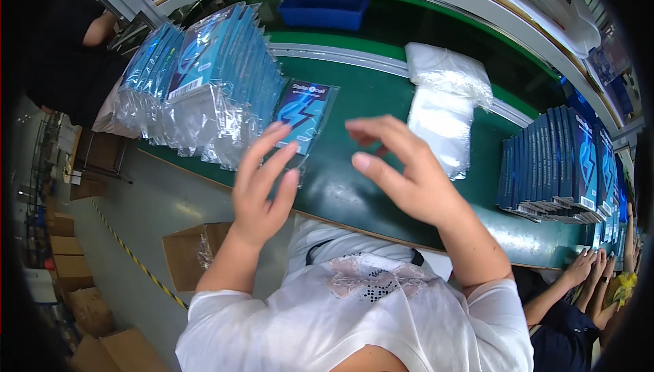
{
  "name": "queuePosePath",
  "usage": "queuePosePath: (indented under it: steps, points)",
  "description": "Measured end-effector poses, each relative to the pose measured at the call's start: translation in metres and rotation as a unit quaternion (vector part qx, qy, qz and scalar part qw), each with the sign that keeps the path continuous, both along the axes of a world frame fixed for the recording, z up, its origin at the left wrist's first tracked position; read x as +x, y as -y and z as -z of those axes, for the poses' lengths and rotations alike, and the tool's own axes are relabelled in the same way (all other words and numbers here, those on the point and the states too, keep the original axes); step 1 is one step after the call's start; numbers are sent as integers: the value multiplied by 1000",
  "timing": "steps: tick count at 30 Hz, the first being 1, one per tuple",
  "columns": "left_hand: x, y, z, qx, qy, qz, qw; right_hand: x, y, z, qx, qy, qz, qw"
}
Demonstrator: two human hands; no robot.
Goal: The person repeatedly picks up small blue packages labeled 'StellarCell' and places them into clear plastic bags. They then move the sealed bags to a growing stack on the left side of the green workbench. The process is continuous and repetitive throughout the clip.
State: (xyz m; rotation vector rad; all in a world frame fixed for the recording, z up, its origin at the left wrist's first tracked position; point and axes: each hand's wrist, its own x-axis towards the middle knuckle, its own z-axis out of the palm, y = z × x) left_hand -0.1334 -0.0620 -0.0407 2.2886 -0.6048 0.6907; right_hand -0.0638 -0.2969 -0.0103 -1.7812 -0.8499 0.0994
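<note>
My left hand (262, 191) is raised with its fingers apart and nothing in it. Just beyond its fingertips, a single blue flat box in a clear bag (304, 114) lies on the green table. My right hand (409, 167) hovers over the table, fingers spread and thumb apart, holding nothing. Beside it lies a stack of clear plastic bags (441, 123), with a bunched clear bag pack (449, 72) at its far end. To the left stand rows of bagged blue boxes (228, 65). Several unbagged blue boxes (545, 161) stand upright at the right.
A blue plastic bin (324, 7) sits at the back, beyond a metal rail (340, 56). An open cardboard box (184, 257) is on the floor at left. Another person's dark clothing (68, 52) shows at far left, and other people's hands (589, 263) at lower right.
</note>
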Motion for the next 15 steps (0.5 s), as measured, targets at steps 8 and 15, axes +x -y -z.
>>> queuePosePath:
  steps: [8, 15]
  points:
    - [48, -47, -17, -378, 239, -278, 850, 123, -130, -15, 220, -85, 51, 970]
    - [99, -57, -23, -467, 119, -171, 859, 169, -211, -23, 309, -261, -85, 911]
